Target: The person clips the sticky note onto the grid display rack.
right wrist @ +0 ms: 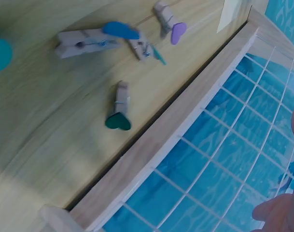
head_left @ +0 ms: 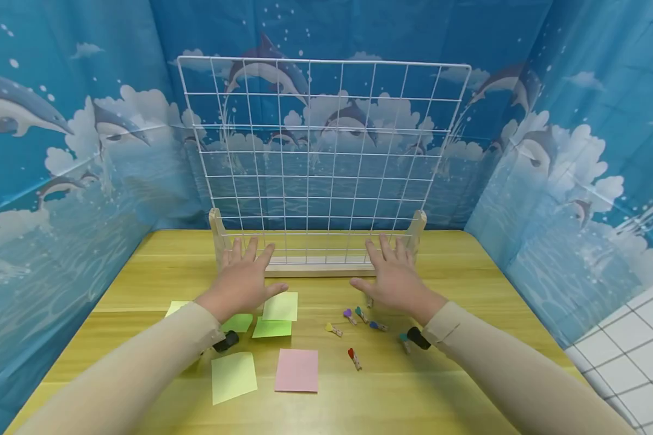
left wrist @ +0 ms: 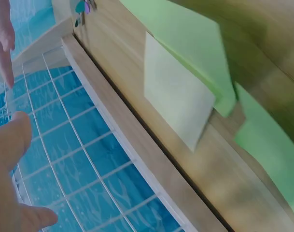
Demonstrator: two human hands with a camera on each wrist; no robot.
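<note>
beige sleeves (head_left: 511,365) reach over the desk (head_left: 457,290); a white wire grid (head_left: 332,177) stands toward its far edge. left hand (head_left: 240,283) and right hand (head_left: 396,283), fingers spread wide, are before it, contact unclear. sticky notes (head_left: 296,370) lie nearer the left edge, clothespins (head_left: 355,359) nearer the right.

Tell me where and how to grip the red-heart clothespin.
Probably best from above with the right hand, pinching the wooden end across its narrow width: the red-heart clothespin lies on the table apart from the others, heart toward the wire grid.
</note>
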